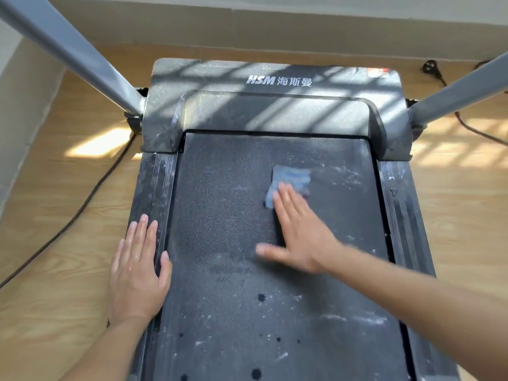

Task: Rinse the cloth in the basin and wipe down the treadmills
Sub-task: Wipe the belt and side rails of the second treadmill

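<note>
Across most of the view lies the treadmill (pixel 275 111), its dusty belt (pixel 225 215) running from twelve to six o'clock. At eight o'clock the left hand (pixel 137 268) rests flat and empty on the side rail (pixel 154 182). Near centre, the right hand (pixel 297 232), fingers spread, presses the blue cloth (pixel 291 177) flat against the belt rather than gripping it. Wiping seems under way; streaks toward two o'clock likely need the next pass.

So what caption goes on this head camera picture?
Right hand presses a blue cloth on the dusty treadmill belt; left hand rests flat on the side rail.
</note>
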Tool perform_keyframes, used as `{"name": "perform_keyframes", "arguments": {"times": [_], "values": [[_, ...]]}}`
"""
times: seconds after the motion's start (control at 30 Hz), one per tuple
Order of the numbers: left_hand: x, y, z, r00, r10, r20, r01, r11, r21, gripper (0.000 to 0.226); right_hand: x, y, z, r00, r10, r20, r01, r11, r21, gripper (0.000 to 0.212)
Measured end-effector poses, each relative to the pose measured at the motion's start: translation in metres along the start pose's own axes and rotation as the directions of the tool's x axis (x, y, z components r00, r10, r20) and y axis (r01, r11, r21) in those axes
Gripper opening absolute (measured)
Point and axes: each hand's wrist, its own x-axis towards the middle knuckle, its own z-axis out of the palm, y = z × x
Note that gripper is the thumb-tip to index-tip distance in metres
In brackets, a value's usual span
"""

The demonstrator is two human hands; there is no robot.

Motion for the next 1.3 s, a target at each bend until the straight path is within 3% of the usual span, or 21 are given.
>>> {"name": "perform_keyframes", "arguments": {"times": [0.07,0.13,0.2,0.33,0.47,0.7,0.93,1.03,1.17,1.3], "values": [[0.001,0.001,-0.001,1.000,0.001,0.000,-0.001,1.000,-0.005,0.069,-0.061,-0.016,0.025,0.988,-0.109,0.112,0.113,0.993,-0.029,0.127],[0.004,0.002,-0.002,1.000,-0.001,-0.008,0.001,1.000,-0.004,0.070,-0.089,-0.019,0.043,0.982,-0.152,0.109,0.164,0.980,-0.113,0.124],[0.004,0.003,-0.002,1.000,-0.004,-0.002,0.004,1.000,-0.014,0.070,-0.068,-0.007,0.034,0.995,-0.088,0.041,0.093,0.986,-0.137,0.122],[0.002,0.012,-0.006,0.997,-0.079,0.004,0.079,0.997,-0.025,0.068,0.039,0.024,-0.026,0.991,0.126,-0.036,-0.126,0.992,-0.003,0.122],[0.006,0.026,-0.008,0.992,-0.126,0.000,0.126,0.992,-0.032,0.069,0.086,0.041,-0.048,0.979,0.187,-0.079,-0.189,0.982,-0.011,0.123],[0.006,0.026,-0.008,0.992,-0.129,0.011,0.129,0.991,-0.028,0.073,-0.076,-0.016,0.027,0.993,-0.048,0.111,0.055,0.996,-0.065,0.123],[0.006,0.027,-0.006,0.991,-0.134,0.002,0.134,0.991,-0.012,0.073,0.075,0.026,-0.040,0.991,0.110,-0.078,-0.111,0.994,-0.012,0.115],[0.006,0.026,-0.005,0.996,-0.092,-0.019,0.092,0.996,0.010,0.071,0.097,0.032,-0.051,0.987,0.127,-0.099,-0.129,0.991,-0.022,0.115],[0.003,0.023,-0.003,0.997,0.074,-0.019,-0.074,0.997,0.035,0.070,0.013,0.016,-0.007,0.995,0.068,-0.073,-0.070,0.997,-0.019,0.121],[0.007,0.021,-0.004,0.997,0.076,-0.019,-0.076,0.997,0.029,0.070,-0.102,-0.004,0.041,0.995,-0.064,0.078,0.067,0.997,-0.041,0.112]]}}
